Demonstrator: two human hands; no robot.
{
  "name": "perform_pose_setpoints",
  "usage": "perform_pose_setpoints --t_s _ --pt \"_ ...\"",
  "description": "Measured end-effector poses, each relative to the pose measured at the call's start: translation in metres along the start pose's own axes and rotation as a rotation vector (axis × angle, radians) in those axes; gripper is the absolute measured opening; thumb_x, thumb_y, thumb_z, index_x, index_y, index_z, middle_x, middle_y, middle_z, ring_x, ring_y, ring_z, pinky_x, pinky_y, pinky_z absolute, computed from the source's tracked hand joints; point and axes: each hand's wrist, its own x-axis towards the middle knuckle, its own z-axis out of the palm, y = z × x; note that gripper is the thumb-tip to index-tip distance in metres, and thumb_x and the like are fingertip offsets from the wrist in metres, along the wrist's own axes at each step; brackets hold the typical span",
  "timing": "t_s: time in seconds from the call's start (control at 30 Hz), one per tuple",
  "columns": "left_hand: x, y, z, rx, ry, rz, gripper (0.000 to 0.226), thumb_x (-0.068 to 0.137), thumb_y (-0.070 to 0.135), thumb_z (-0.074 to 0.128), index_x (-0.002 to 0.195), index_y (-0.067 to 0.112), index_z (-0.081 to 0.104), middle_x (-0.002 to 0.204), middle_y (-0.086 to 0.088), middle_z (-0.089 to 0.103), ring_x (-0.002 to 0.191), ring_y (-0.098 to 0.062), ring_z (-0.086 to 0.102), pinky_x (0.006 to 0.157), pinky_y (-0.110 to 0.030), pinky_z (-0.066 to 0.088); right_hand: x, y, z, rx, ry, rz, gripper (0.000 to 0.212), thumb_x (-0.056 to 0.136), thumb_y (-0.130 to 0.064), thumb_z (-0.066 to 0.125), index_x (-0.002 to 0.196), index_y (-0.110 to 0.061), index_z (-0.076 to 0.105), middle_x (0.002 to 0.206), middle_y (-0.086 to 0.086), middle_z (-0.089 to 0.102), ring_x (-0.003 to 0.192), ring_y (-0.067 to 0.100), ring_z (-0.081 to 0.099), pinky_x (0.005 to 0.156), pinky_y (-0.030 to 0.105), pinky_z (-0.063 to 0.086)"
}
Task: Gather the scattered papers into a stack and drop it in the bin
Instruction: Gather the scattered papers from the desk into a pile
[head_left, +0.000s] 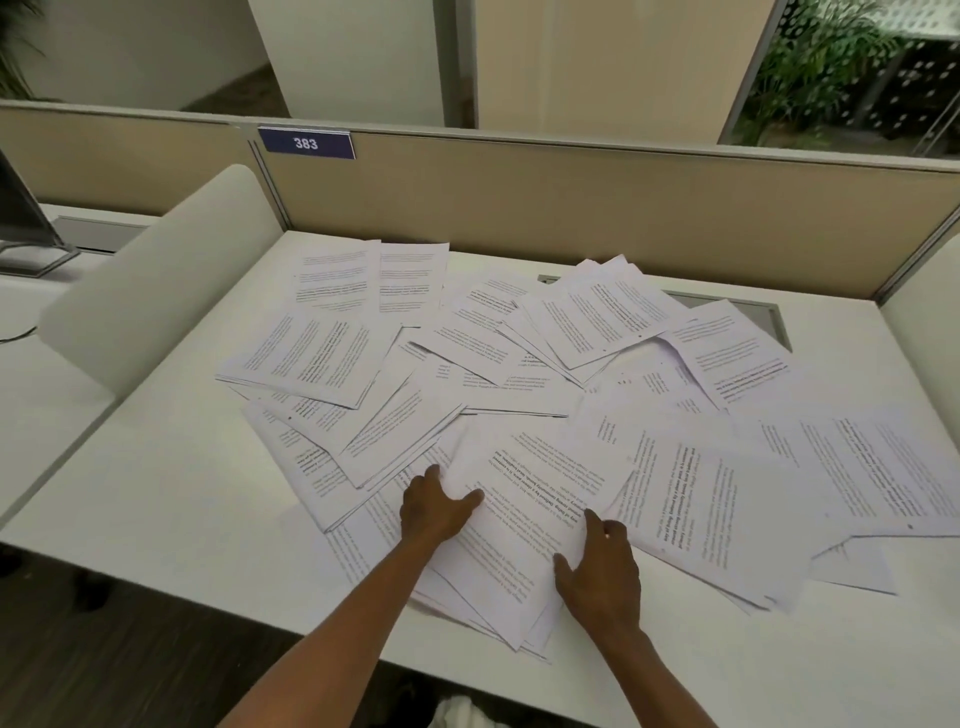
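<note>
Several printed white papers (519, 358) lie scattered and overlapping across the white desk (171, 499). Nearest me, a loose bundle of sheets (524, 514) hangs slightly over the desk's front edge. My left hand (434, 506) lies on the bundle's left edge, thumb on top and fingers spread flat. My right hand (600, 566) presses on its right side, fingers apart. Neither hand has lifted a sheet. No bin is in view.
A beige partition (571, 197) with a blue "383" label (306, 144) closes the desk's far side. White side dividers stand at left (156, 286) and right (930, 322). A cable slot (753, 312) lies partly under papers. A monitor base (26, 249) sits on the neighbouring desk.
</note>
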Motion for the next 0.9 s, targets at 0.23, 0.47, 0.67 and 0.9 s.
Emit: perform_pose_setpoints --t_s 0.23,0.47,0.67,0.9 --pt "-0.011 0.001 -0.006 -0.009 -0.063 0.132 0.067 0.087 0.033 0.075 0.143 0.017 0.042 0.129 -0.013 0.060 0.115 -0.029 0.061 0.093 -0.036 0.054 -0.016 -0.020 0.009 0.171 0.040 0.065 0.078 0.084 -0.036 0.077 0.149 -0.012 0.042 0.144 0.012 0.051 0.123 0.026 0.060 0.104 0.043 0.053" --pt "-0.018 -0.009 -0.010 -0.146 -0.214 0.155 0.069 0.089 0.018 0.067 0.148 0.028 0.033 0.113 0.001 0.058 0.100 -0.020 0.058 0.082 -0.030 0.053 -0.025 -0.030 0.017 0.355 0.098 0.189 0.084 0.081 -0.028 0.083 0.150 -0.014 0.038 0.139 0.014 0.055 0.121 0.030 0.060 0.102 0.049 0.053" --pt "-0.016 -0.030 -0.023 -0.394 -0.443 0.095 0.074 0.085 0.006 0.077 0.147 0.021 0.042 0.135 -0.002 0.059 0.119 -0.024 0.058 0.102 -0.043 0.053 -0.028 -0.035 0.014 0.920 0.116 0.518 0.082 0.087 -0.023 0.079 0.152 -0.028 0.030 0.131 0.011 0.063 0.103 0.024 0.061 0.100 0.045 0.050" --pt "-0.014 -0.045 -0.037 -0.685 -0.564 -0.003 0.075 0.077 0.004 0.086 0.141 0.016 0.049 0.122 -0.004 0.067 0.109 -0.023 0.067 0.080 -0.035 0.062 -0.037 -0.048 0.005 1.041 0.110 0.458 0.095 0.091 0.002 0.069 0.148 -0.053 0.018 0.137 -0.003 0.055 0.122 0.026 0.058 0.106 0.059 0.047"
